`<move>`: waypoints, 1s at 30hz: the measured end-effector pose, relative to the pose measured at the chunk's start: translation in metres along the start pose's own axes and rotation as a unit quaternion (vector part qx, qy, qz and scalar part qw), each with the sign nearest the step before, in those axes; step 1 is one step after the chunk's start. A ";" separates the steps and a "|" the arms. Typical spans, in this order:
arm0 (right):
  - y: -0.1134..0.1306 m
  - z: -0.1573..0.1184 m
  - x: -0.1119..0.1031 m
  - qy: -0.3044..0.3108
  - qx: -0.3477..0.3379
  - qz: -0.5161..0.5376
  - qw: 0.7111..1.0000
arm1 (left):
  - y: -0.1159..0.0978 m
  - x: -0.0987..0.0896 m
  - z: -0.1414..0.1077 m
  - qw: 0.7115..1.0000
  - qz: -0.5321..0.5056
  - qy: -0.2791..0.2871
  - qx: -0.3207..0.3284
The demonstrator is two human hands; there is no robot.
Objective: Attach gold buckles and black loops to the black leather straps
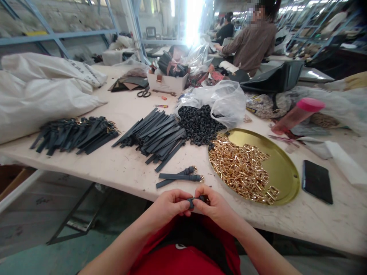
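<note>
Between my fingertips, at the table's front edge, is a dark strap (191,202) with a small loop on it. My left hand (173,204) pinches its left part, and my right hand (210,204) grips the right part close by. Much of the strap is hidden by the fingers. Just beyond my hands lie two buckled straps (179,177), crossing, with gold buckles at their right ends. A pile of plain dark straps (156,133) lies farther back, beside a heap of small black loops (199,124) spilling from a plastic bag. Gold buckles (241,166) cover much of a round golden tray (282,172).
Buckled straps (76,133) are piled at left by a white sack (43,91). A phone (317,181) and a pink-lidded bottle (298,114) stand or lie at right. Scissors (143,93) and a white box (168,83) are farther back. A person (252,42) works behind.
</note>
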State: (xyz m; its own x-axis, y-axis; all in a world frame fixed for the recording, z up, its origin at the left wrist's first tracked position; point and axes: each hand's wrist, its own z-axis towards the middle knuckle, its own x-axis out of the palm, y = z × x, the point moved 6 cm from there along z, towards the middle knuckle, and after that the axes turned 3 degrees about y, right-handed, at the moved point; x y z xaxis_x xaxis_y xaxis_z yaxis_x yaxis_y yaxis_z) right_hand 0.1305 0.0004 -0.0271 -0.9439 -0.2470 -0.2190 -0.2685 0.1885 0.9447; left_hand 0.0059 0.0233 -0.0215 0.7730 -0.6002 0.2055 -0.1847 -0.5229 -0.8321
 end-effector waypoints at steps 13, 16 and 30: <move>-0.003 -0.002 0.008 0.024 0.002 -0.033 0.999 | 0.016 -0.002 0.005 0.995 0.097 0.017 -0.007; 0.002 -0.005 0.012 0.051 -0.015 -0.069 0.996 | 0.018 0.001 0.005 0.994 0.104 0.016 0.001; -0.002 -0.030 0.012 0.073 -0.003 -0.011 0.997 | 0.010 0.007 -0.013 0.995 0.064 0.071 0.023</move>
State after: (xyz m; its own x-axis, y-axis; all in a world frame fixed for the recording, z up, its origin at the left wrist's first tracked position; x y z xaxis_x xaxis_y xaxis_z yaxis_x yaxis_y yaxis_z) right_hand 0.1255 -0.0313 -0.0240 -0.8998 -0.3869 -0.2018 -0.2867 0.1757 0.9418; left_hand 0.0017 0.0062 -0.0219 0.6503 -0.7414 0.1655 -0.2453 -0.4112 -0.8779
